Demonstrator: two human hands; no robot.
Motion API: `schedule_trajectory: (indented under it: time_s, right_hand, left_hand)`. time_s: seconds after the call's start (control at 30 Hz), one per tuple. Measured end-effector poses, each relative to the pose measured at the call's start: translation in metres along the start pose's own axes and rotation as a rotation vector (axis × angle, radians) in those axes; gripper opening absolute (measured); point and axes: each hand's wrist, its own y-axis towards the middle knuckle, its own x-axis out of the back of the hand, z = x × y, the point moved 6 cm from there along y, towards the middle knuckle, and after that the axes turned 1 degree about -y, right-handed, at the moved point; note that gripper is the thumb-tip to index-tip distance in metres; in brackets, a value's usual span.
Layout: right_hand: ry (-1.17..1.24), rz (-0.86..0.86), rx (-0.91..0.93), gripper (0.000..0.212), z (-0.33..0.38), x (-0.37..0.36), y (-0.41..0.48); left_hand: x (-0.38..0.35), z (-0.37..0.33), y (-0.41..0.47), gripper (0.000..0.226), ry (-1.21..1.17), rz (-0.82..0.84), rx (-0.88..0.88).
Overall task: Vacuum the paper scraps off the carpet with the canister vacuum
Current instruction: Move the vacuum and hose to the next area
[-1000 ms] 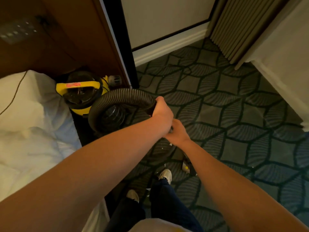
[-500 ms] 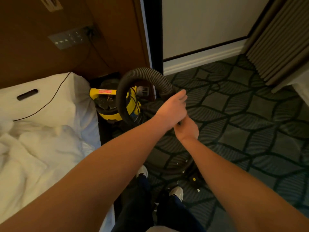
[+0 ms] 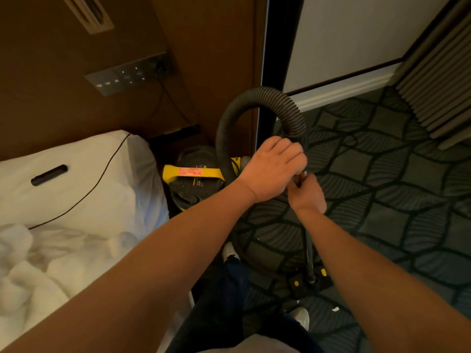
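The yellow and black canister vacuum [image 3: 193, 179] stands on the floor between the bed and a dark door frame. Its ribbed black hose [image 3: 257, 103] arches up from it and comes down into my hands. My left hand [image 3: 274, 171] grips the top of the wand where the hose joins it. Just below, my right hand [image 3: 308, 193] is curled round the wand [image 3: 309, 253], which runs down to the black floor head [image 3: 304, 282] with yellow clips on the patterned carpet [image 3: 382, 189]. One small white paper scrap [image 3: 336, 309] lies just behind the floor head.
A bed with white bedding [image 3: 71, 225] fills the left; a dark remote [image 3: 49, 175] and a thin cable [image 3: 102, 174] lie on the pillow. A wooden wall carries a switch panel [image 3: 130, 76]. Grey curtains [image 3: 438, 80] hang at right. My shoes [image 3: 300, 318] stand close to the floor head.
The view has swung left and up, showing more bed and wall. The hose loop has risen higher above the canister, and both hands have lifted with the wand.
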Motion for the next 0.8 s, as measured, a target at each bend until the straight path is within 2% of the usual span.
schedule_trajectory:
  time_s: [0.2, 0.37, 0.43, 0.63, 0.8]
  right_hand:
    - [0.316, -0.050, -0.190, 0.029, 0.015, -0.023, 0.027]
    - [0.365, -0.094, -0.269, 0.030, 0.029, -0.045, 0.035]
    - [0.370, -0.101, -0.294, 0.030, 0.034, -0.056, 0.036]
    - [0.373, -0.114, -0.311, 0.028, 0.046, -0.076, 0.037]
    - [0.369, -0.136, -0.321, 0.017, 0.053, -0.086, 0.038]
  left_hand:
    - [-0.016, 0.124, -0.061, 0.021, -0.161, 0.134, 0.495]
    - [-0.033, 0.178, -0.120, 0.023, -0.293, 0.077, 1.174]
    - [-0.050, 0.187, -0.134, 0.022, -0.332, 0.155, 1.333]
    - [-0.095, 0.186, -0.150, 0.050, -0.311, 0.643, 1.351]
    - [-0.115, 0.181, -0.156, 0.067, -0.295, 0.826, 1.267]
